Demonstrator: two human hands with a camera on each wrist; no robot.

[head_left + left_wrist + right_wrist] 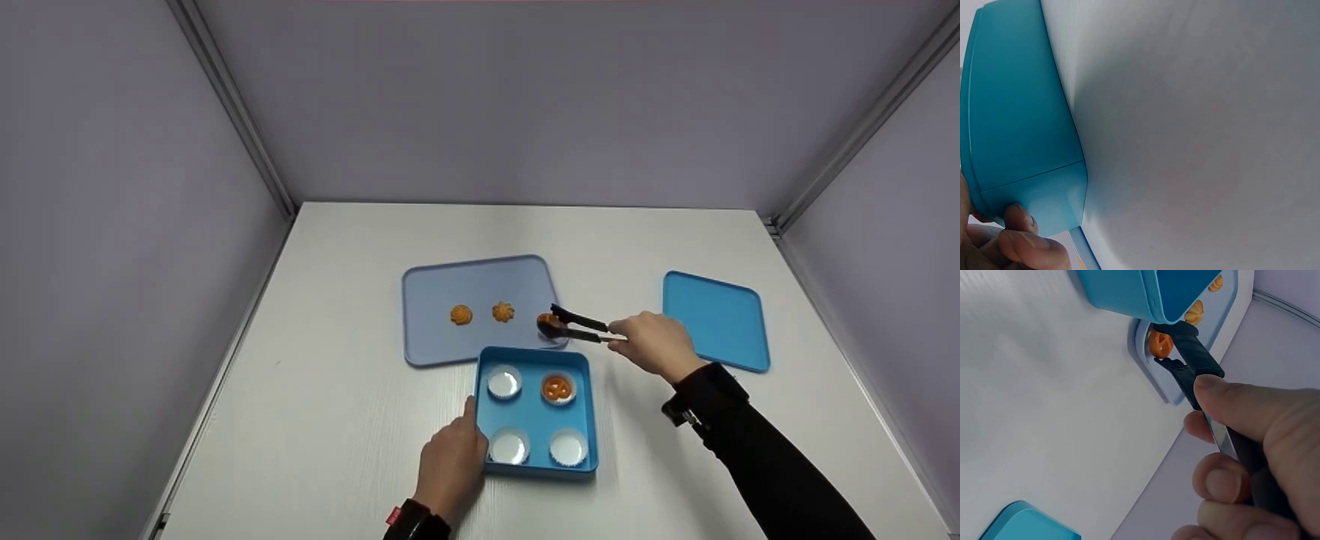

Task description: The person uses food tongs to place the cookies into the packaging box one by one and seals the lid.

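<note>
The right hand (654,345) squeezes black tongs (581,325) pointing left, tips clamping a cookie (548,324) at the pale tray's (450,281) right edge, just far of the blue box (534,411); the left hand (450,465) grips the box's near-left corner

A staged recording booth rather than a home or kitchen. Plain grey-lilac walls (525,97) with metal corner rails (240,120) enclose a bare white tabletop (345,390) on three sides, right up to its edges.
</note>
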